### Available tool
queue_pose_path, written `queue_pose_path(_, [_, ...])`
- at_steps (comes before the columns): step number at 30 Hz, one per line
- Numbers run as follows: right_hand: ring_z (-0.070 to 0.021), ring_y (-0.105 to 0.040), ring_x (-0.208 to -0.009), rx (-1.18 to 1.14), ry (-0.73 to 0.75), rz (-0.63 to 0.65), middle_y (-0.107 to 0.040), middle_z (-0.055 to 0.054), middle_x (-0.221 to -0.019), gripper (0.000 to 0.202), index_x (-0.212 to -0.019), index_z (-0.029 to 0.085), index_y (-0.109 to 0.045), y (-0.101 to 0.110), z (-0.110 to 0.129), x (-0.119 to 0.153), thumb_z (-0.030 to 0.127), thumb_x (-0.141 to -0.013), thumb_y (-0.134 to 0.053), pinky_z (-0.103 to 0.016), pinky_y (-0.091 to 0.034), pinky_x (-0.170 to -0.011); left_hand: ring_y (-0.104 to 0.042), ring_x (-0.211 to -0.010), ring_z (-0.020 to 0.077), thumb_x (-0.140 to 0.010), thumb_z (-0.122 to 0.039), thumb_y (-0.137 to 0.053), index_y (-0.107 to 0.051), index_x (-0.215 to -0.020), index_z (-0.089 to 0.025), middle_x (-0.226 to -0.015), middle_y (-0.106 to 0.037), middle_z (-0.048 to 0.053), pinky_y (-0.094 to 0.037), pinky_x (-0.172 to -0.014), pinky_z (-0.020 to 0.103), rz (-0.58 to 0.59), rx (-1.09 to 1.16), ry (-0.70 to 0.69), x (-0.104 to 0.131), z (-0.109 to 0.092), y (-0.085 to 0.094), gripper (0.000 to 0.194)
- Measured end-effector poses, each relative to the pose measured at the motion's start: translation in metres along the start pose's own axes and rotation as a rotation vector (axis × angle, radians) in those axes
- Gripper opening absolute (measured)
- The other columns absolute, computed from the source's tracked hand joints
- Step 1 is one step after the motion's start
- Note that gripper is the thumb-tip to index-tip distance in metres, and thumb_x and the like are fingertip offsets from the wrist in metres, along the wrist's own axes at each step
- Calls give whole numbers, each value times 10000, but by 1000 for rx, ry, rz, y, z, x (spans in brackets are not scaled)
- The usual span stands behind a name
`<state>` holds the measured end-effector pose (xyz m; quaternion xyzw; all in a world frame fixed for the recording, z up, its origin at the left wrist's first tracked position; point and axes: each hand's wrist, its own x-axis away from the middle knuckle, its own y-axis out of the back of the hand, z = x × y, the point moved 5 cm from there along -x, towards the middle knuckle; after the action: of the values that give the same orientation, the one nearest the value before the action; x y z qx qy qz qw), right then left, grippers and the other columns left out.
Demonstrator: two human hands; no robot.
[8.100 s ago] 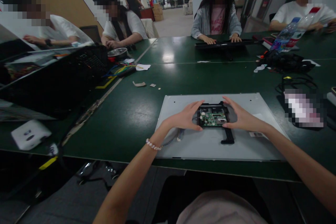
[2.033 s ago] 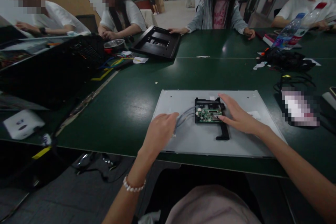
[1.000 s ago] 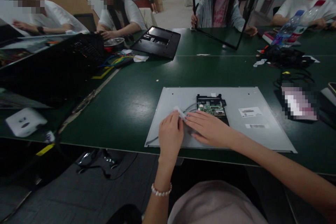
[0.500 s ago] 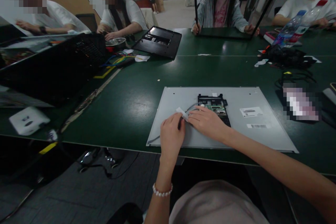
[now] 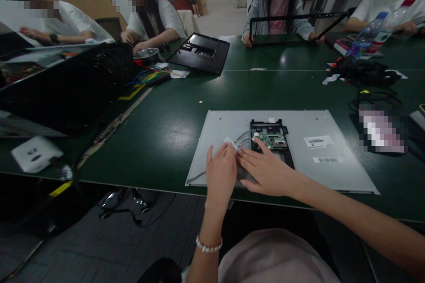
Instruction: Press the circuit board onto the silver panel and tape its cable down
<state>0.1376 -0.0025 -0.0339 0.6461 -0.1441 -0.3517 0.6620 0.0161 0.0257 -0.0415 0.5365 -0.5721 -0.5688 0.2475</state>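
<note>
A grey metal panel (image 5: 305, 119) lies on the green table. On it sits a green circuit board (image 5: 272, 140) in a black bracket, with grey cables (image 5: 244, 137) running left from it. My left hand (image 5: 222, 172), a beaded bracelet at its wrist, has its fingertips together on a white tape piece (image 5: 230, 142) over the cables. My right hand (image 5: 260, 166) lies low over the panel with fingers spread, its fingertips touching the tape's right end. Two white labels (image 5: 318, 142) are on the panel's right part.
A dark open device (image 5: 63, 88) and a white box (image 5: 36, 154) are on the left. Behind the panel lies a black cover (image 5: 202, 53). A person across holds a black frame (image 5: 282, 18). Bottles (image 5: 368, 40) and a phone (image 5: 380, 130) are at right.
My right hand has spread its fingers and come slightly lower, uncovering more of the board. My left hand has shifted slightly right. The person across has lowered the black frame.
</note>
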Motion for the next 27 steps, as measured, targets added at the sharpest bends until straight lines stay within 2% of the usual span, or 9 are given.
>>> queue_pose_path(5, [-323,-353,-1457,-36,-94,34,-411,-247,-1538,770,-1489,22,-395,-7,13,20,596,-976,-413,-617,-76,-1218,-655,-1158,235,-956,-163,-448,-620,-1193,-141,-1241,-690,159,-328,-1152,484,17,-1,75,-4,-3,2,294])
queue_pose_path(9, [-305,-299,-1485,-62,-135,54,-363,-221,-1573,730,-1526,48,-337,-7,21,32,547,-997,-410,-632,-102,-1209,-655,-1158,257,-924,-193,-522,-624,-1157,-136,-1221,-696,173,-335,-1145,496,22,-1,108,-5,-8,2,260])
queue_pose_path(13, [-293,-338,-1469,-177,-177,87,-400,-156,-1571,655,-1559,142,-297,8,17,48,480,-1012,-421,-657,-145,-1194,-645,-1165,286,-916,-209,-534,-592,-1203,-144,-1250,-679,179,-350,-1113,542,2,-7,158,-4,-9,0,300])
queue_pose_path(16, [-276,-330,-1474,-294,-338,47,-422,-80,-1573,581,-1567,254,-280,29,-12,76,431,-1026,-393,-621,-238,-1186,-642,-1154,301,-913,-223,-544,-578,-1211,-180,-1265,-675,153,-366,-1080,571,19,19,173,-4,-6,0,303])
queue_pose_path(18, [-265,-327,-1475,-344,-547,-123,-405,-63,-1586,545,-1555,297,-299,48,-48,105,438,-1032,-352,-569,-301,-1178,-638,-1154,305,-902,-227,-563,-590,-1175,-195,-1258,-679,139,-368,-1072,577,37,37,167,-6,-4,0,276])
queue_pose_path(20, [-251,-350,-1465,-379,-802,-273,-423,-54,-1576,512,-1530,308,-346,60,-85,140,449,-1042,-285,-531,-280,-1193,-622,-1179,302,-892,-221,-575,-612,-1118,-205,-1271,-672,129,-377,-1069,565,33,62,161,-9,-1,1,230])
queue_pose_path(22, [-249,-355,-1462,-384,-995,-356,-424,-68,-1573,536,-1527,288,-349,63,-114,171,488,-1041,-243,-488,-255,-1206,-602,-1212,297,-888,-217,-577,-625,-1096,-210,-1306,-651,126,-400,-1063,537,9,101,153,-10,0,2,213])
queue_pose_path(24, [-254,-323,-1476,-360,-1087,-372,-405,-109,-1578,574,-1521,239,-364,62,-131,192,515,-1029,-259,-426,-208,-1220,-582,-1239,293,-895,-218,-570,-625,-1126,-207,-1345,-622,132,-422,-1056,512,-28,150,139,-10,0,5,237])
queue_pose_path(27, [-266,-252,-1502,-379,-1153,-313,-362,-130,-1599,610,-1525,222,-353,55,-141,210,543,-1008,-312,-390,-151,-1226,-560,-1266,285,-917,-218,-543,-604,-1196,-192,-1381,-587,146,-434,-1063,493,-92,207,128,-5,2,12,286])
